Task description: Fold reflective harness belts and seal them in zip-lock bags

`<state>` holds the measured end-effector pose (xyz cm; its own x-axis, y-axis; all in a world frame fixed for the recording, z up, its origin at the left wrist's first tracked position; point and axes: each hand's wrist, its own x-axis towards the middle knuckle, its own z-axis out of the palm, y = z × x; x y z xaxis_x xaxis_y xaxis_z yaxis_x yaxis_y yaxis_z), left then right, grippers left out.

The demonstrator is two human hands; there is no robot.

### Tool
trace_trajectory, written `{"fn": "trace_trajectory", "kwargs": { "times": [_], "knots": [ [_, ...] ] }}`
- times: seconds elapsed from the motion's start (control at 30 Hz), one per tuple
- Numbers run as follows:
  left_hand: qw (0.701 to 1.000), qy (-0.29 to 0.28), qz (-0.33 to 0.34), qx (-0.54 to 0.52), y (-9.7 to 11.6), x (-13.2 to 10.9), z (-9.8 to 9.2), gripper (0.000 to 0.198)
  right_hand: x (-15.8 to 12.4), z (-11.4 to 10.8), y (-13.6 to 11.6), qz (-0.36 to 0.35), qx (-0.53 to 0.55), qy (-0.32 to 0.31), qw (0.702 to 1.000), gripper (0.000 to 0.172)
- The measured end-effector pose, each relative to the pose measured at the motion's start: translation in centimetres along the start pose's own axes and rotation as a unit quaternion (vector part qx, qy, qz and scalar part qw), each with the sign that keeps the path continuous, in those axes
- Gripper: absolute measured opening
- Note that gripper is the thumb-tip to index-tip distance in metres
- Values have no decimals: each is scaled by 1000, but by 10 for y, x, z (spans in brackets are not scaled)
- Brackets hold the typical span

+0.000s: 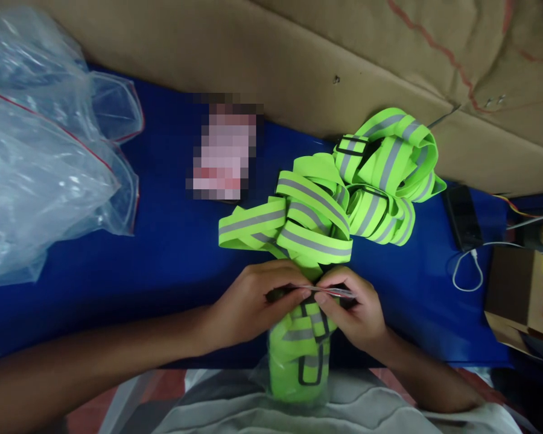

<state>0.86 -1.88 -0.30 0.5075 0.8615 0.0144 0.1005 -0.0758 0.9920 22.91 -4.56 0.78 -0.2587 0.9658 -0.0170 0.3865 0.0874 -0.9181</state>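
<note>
Heap of clear zip plastic bags (36, 169) crowds the blue tabletop's (163, 253) left edge. At the near edge, left hand (248, 301) and right hand (353, 310) pinch the mouth of a clear bag stuffed with neon-green reflective bands (298, 355), seemingly pressing its seal, which wants an even squeeze along its length. Bare blue lies left of the hands; a pile of loose bands (344, 199) sits close behind

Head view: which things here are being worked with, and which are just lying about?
In use: left hand and right hand, both pinching the mouth of the filled bag; loose neon straps just beyond.
Lying about: empty bags, phone, white cable, cardboard box.
</note>
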Motion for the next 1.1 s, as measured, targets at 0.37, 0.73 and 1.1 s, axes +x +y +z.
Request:
{"fn": "trace_trajectory", "kwargs": {
  "times": [0.37, 0.73, 1.1],
  "knots": [
    [1000, -9, -16, 17, 1, 0, 0, 8, -4, 0, 3, -16, -28, -35, 999, 3],
    [976, -180, 10, 121, -3, 16, -45, 16, 4, -11, 3, -50, -85, -43, 994, 10],
    [973, -188, 3, 132, 5, 18, -47, 19, 4, -12, 3, -53, -92, -14, 994, 6]
  ]
}}
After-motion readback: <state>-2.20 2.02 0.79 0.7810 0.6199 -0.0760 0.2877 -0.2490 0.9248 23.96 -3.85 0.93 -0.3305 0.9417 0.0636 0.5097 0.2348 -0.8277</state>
